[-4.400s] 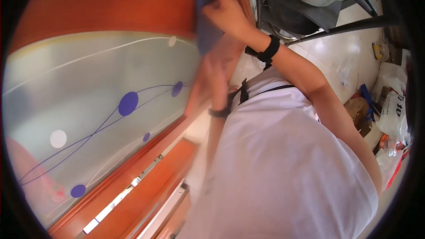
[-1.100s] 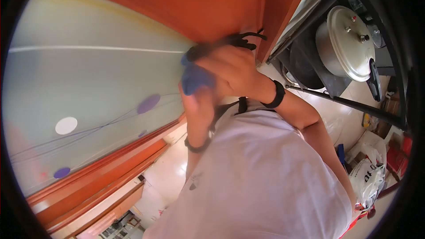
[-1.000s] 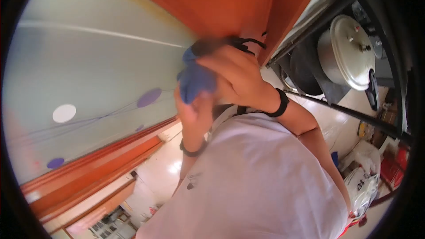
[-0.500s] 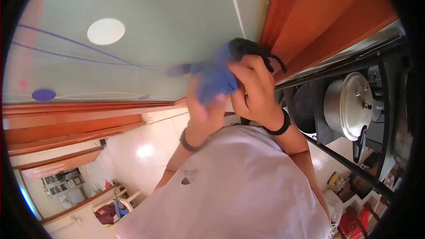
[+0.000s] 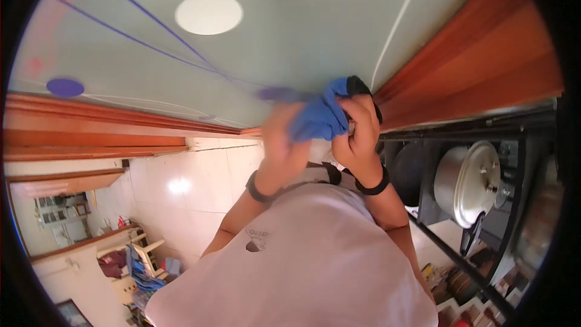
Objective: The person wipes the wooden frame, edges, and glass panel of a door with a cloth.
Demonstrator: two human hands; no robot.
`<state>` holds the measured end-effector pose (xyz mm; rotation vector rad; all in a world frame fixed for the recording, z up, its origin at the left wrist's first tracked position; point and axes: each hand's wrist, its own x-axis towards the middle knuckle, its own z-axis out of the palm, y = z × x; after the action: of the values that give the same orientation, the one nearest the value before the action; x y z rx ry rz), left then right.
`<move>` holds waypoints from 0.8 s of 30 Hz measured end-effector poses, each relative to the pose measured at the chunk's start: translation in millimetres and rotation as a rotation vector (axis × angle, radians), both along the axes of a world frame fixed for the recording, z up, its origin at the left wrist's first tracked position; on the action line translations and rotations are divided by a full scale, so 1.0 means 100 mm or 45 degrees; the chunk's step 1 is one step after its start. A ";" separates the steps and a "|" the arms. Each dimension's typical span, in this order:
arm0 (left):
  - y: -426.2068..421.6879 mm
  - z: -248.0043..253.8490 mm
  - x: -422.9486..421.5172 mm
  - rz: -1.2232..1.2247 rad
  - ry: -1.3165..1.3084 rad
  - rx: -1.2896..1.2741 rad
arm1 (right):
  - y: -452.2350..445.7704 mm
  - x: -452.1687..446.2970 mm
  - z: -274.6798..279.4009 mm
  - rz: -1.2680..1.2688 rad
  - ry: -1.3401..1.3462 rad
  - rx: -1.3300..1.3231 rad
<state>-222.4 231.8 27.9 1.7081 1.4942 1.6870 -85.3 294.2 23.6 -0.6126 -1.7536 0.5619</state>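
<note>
A bunched blue cloth [image 5: 321, 120] with a black part [image 5: 357, 86] at its upper right is held between my two hands, in front of a grey-green panel. My right hand [image 5: 361, 136] is closed around its right side, fingers bent into the fabric. On the other side, my left hand [image 5: 283, 139] is smeared by motion; its fingers are closed on the cloth's left edge. A dark band circles each wrist. Folds hide the cloth's full shape, so I cannot tell what item it is.
The grey-green panel [image 5: 290, 30] carries a white oval [image 5: 209, 13] and a purple oval [image 5: 65, 87]. Brown wooden framing [image 5: 478, 54] borders it. At right, a black rack [image 5: 469, 260] holds a pressure cooker [image 5: 466, 184]. A chair [image 5: 145, 257] with clothes stands lower left.
The view has shifted, with the panel's markings moving up and right. Both hands remain on the cloth, which sits slightly lower and farther right; its black strands are now mostly hidden.
</note>
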 end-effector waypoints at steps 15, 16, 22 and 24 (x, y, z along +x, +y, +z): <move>-0.23 -0.19 0.04 0.127 0.200 -0.138 | -0.16 -0.30 -0.57 0.100 0.281 -0.308; -0.31 -0.24 -0.04 0.234 0.168 -0.047 | -0.21 -0.38 -0.51 0.187 0.348 -0.299; -0.93 -0.24 -0.64 0.801 -0.409 0.252 | -0.36 -1.26 0.46 0.575 -0.029 0.046; -1.03 -0.06 -0.78 0.830 -0.540 0.365 | -0.50 -1.55 0.59 0.590 0.013 0.002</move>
<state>-300.3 129.3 22.4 0.8938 1.7568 2.4955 -240.1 244.2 82.4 -0.1955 -1.8935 0.8784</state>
